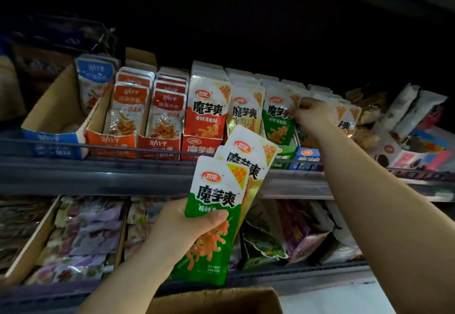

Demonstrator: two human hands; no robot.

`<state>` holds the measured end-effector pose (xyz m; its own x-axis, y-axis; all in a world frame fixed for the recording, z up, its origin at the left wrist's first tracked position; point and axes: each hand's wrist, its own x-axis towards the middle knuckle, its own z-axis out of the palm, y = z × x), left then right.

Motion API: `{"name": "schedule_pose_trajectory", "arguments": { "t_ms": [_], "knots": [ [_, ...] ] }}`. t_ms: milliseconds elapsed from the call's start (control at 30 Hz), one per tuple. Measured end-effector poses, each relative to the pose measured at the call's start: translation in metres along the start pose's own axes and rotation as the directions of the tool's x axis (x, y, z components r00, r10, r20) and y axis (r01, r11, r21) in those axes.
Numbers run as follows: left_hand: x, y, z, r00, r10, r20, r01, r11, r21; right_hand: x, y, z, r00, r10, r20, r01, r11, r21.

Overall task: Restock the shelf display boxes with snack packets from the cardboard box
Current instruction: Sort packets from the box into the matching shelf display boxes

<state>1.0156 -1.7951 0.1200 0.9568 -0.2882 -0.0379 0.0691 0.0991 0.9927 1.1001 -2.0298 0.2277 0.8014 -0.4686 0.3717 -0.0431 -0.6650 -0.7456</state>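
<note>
The left hand [182,227] grips a fan of three flat foil snack packets [219,190] in front of the dark metal upper shelf [98,175]. Its thumb presses across the front packet and its fingers curl round behind. The front packet is white above and green below, with bold black characters, a red oval logo, a yellow corner flag marked 20% and orange strips pictured on the green. Its long axis stands nearly upright, the top leaning slightly right, with the printed face towards the camera. The two packets behind it lean further right. The middle one shows a yellow lower half, the rearmost only its white top.

The right hand [312,116] is up at the shelf, and its fingers [302,105] pinch the top right corner of a green-and-white packet [277,119]. This packet stands upright, face forward, at the front of the green cardboard display box [286,152]. More packets stand in a row behind it, tops up.

To the left stands a row of yellow-and-white packets [243,111], then a red cardboard display box [200,147] of red-and-white packets. Next come two orange display boxes [110,141] of fish snack packets and a blue-fronted display box [54,141] with packets at its back.

The brown cardboard box [214,301] shows its open flap at the bottom edge, just beside the left forearm. The lower shelf carries purple patterned packets [91,237] in cardboard trays.
</note>
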Motion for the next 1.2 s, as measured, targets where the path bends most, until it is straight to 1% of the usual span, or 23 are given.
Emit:
{"name": "schedule_pose_trajectory", "arguments": {
  "t_ms": [100,200,233,333,433,500,567,633,700,800,867,967,1067,1133,1200],
  "knots": [
    [0.007,0.009,0.002,0.999,0.034,0.019,-0.035,0.999,0.04,0.007,0.005,0.007,1.0,0.011,-0.005,-0.011,1.0,-0.019],
    [0.01,0.002,0.002,1.0,0.016,-0.004,-0.016,1.0,0.025,0.01,0.011,0.012,0.999,0.001,-0.051,-0.006,0.995,-0.102],
    [0.01,-0.001,0.002,1.0,0.007,-0.012,-0.007,1.0,0.015,0.011,0.013,0.013,0.997,-0.005,-0.071,-0.003,0.995,-0.102],
    [0.01,-0.005,0.006,0.999,-0.016,-0.029,0.016,1.0,0.0,0.009,0.016,0.014,0.994,-0.007,-0.108,0.006,1.0,-0.014],
    [0.014,-0.005,0.007,0.998,-0.037,-0.052,0.035,0.999,-0.023,-0.004,0.013,0.012,0.985,-0.067,-0.156,0.056,0.996,-0.07],
    [0.017,-0.003,0.006,0.996,-0.048,-0.078,0.043,0.997,-0.063,-0.022,0.006,0.01,0.979,-0.093,-0.181,0.093,0.996,-0.011],
    [0.019,0.0,0.006,0.995,-0.053,-0.084,0.045,0.995,-0.09,-0.047,-0.002,0.008,0.977,-0.084,-0.195,0.109,0.986,0.123],
    [0.02,0.003,0.006,0.995,-0.052,-0.087,0.043,0.993,-0.112,-0.078,-0.007,0.011,0.99,-0.049,-0.133,0.078,0.971,0.224],
    [0.02,0.002,0.007,0.994,-0.048,-0.096,0.037,0.992,-0.118,-0.111,-0.005,0.02,1.0,-0.025,-0.013,0.028,0.95,0.311],
    [0.02,0.001,0.01,0.994,-0.043,-0.097,0.031,0.992,-0.121,-0.152,-0.001,0.043,0.989,-0.002,0.146,-0.064,0.892,0.447],
    [0.019,-0.001,0.011,0.996,-0.021,-0.092,0.011,0.994,-0.111,-0.164,0.002,0.057,0.976,0.026,0.218,-0.137,0.849,0.511],
    [0.019,-0.003,0.01,0.994,0.005,-0.105,-0.013,0.998,-0.068,-0.167,0.002,0.067,0.964,0.113,0.239,-0.233,0.79,0.567],
    [0.02,-0.003,0.007,0.996,0.038,-0.079,-0.042,0.998,-0.048,-0.166,0.0,0.069,0.944,0.183,0.276,-0.316,0.747,0.585],
    [0.019,-0.002,0.007,0.997,0.046,-0.055,-0.048,0.998,-0.038,-0.163,-0.003,0.068,0.937,0.221,0.269,-0.341,0.741,0.578],
    [0.019,-0.002,0.005,0.998,0.053,-0.046,-0.055,0.997,-0.051,-0.161,-0.005,0.068,0.94,0.224,0.259,-0.336,0.749,0.572]
  ]
}}
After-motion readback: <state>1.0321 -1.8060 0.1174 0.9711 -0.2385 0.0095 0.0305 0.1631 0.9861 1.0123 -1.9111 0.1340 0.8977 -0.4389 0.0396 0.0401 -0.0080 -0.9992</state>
